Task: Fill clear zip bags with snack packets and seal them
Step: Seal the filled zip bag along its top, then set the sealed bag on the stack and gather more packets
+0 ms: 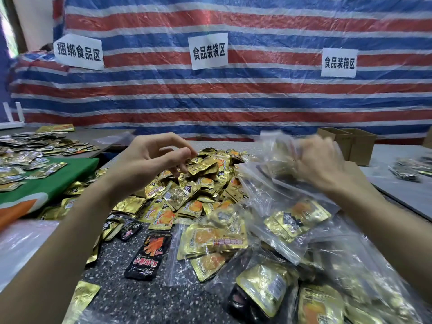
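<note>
- A striped tarp (257, 94) hangs behind the far edge of the desk (131, 298), with paper signs stuck on it.
- The desk is a dark speckled top. A loose pile of gold snack packets (198, 188) covers its middle and spreads towards the far edge.
- A heap of filled bags (217, 239) lies along the near right corner, overlapping one another.
- The clear zip bag (275, 197) in hand is raised above the right side of the desk. Its mouth is up at the fist and its body sags towards the heap, with a few gold packets showing inside.
- A cardboard box (357, 146) stands on the next surface, beyond the desk's far right corner.
- The right hand (320, 167) is motion-blurred, but its fingers look curled tight on the bunched top of the bag.
- The left hand (154, 157) hovers over the middle of the pile, fingers loosely curled, with nothing visibly between them.
- A black packet (146, 258) lies apart from the pile, towards the near edge.
- The step looks like loading or closing this bag. To do it well, the left hand probably needs to take the mouth's other corner so that the zip strip lies flat.
- The packets should be shaken down clear of the strip, since one caught in the track would likely stop it sealing.
- Pressing along the strip from one corner to the other, squeezing air out first, should give a full seal.
- The film is slippery and crumpled, so a firm pinch beside the track seems wiser than holding the bunched plastic.
</note>
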Action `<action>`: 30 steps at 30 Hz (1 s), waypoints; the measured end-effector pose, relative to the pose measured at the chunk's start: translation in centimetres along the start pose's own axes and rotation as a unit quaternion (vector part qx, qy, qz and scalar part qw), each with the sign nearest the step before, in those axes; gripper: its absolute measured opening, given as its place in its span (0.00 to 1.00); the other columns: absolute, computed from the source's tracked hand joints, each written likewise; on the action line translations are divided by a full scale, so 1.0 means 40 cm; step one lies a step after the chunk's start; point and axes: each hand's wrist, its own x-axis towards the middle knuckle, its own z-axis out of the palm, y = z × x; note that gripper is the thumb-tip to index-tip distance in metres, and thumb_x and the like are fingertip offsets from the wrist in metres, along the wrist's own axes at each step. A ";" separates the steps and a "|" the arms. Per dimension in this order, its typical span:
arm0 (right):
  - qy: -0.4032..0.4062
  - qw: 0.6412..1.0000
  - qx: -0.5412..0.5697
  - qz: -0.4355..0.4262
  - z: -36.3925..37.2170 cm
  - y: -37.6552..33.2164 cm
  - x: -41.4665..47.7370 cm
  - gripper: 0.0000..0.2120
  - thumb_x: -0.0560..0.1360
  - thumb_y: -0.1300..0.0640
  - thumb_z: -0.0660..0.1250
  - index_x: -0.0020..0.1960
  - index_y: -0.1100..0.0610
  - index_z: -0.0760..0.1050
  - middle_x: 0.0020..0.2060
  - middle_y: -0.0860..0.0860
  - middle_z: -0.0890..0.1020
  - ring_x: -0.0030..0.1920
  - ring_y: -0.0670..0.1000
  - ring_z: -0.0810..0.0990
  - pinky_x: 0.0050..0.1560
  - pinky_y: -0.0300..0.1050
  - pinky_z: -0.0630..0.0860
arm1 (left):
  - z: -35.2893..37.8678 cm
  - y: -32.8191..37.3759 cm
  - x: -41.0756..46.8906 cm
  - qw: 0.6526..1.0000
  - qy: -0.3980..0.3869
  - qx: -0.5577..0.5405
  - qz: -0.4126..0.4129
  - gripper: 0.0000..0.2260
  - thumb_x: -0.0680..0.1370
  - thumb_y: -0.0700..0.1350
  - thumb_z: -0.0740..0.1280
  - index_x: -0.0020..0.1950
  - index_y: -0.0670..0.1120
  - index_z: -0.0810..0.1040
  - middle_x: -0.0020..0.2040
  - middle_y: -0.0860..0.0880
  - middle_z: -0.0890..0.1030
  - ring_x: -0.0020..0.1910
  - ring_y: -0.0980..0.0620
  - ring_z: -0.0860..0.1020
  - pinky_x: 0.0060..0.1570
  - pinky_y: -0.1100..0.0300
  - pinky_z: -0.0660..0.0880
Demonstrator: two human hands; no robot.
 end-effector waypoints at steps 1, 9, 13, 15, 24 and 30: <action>-0.065 0.997 0.022 0.018 0.016 0.010 -0.015 0.16 0.79 0.54 0.65 0.36 0.61 0.78 0.35 0.59 0.79 0.42 0.60 0.78 0.40 0.48 0.71 | -0.001 0.000 -0.001 1.000 -0.001 0.002 -0.001 0.10 0.76 0.51 0.69 0.51 0.48 0.84 0.46 0.45 0.85 0.44 0.50 0.83 0.47 0.55 0.80; -0.295 0.954 0.045 0.013 -0.058 -0.006 -0.056 0.26 0.66 0.46 0.80 0.58 0.58 0.79 0.52 0.55 0.84 0.49 0.54 0.82 0.56 0.55 0.79 | -0.003 -0.008 0.004 0.999 -0.018 0.025 -0.023 0.15 0.71 0.60 0.70 0.49 0.52 0.85 0.44 0.47 0.85 0.45 0.50 0.83 0.48 0.55 0.78; -0.193 0.979 -0.055 -0.018 -0.080 -0.072 -0.080 0.41 0.63 0.31 0.75 0.70 0.49 0.71 0.63 0.54 0.78 0.63 0.56 0.73 0.66 0.55 0.68 | -0.005 -0.005 0.003 0.999 -0.014 0.034 -0.021 0.14 0.72 0.58 0.71 0.49 0.51 0.84 0.44 0.48 0.85 0.45 0.50 0.83 0.48 0.53 0.79; -0.108 0.990 0.005 -0.086 -0.078 -0.145 -0.122 0.38 0.66 0.31 0.71 0.70 0.48 0.71 0.64 0.53 0.75 0.64 0.53 0.69 0.65 0.53 0.66 | -0.009 -0.001 0.001 0.999 -0.013 0.037 -0.024 0.12 0.75 0.55 0.71 0.50 0.49 0.84 0.44 0.47 0.85 0.44 0.49 0.83 0.48 0.54 0.79; -0.421 0.759 0.284 -0.408 0.041 -0.529 -0.433 0.40 0.78 0.46 0.69 0.81 0.50 0.50 0.80 0.51 0.57 0.79 0.53 0.56 0.76 0.53 0.48 | -0.015 0.013 -0.008 0.998 -0.019 0.051 -0.033 0.12 0.76 0.52 0.69 0.53 0.46 0.83 0.49 0.47 0.84 0.45 0.49 0.83 0.49 0.53 0.80; -0.452 0.747 0.141 -0.466 0.124 -0.604 -0.519 0.20 0.81 0.55 0.65 0.73 0.52 0.70 0.77 0.53 0.64 0.77 0.60 0.58 0.74 0.70 0.50 | 0.004 0.002 -0.008 0.998 -0.020 0.041 -0.032 0.13 0.75 0.54 0.72 0.52 0.45 0.83 0.48 0.42 0.84 0.45 0.46 0.83 0.47 0.52 0.79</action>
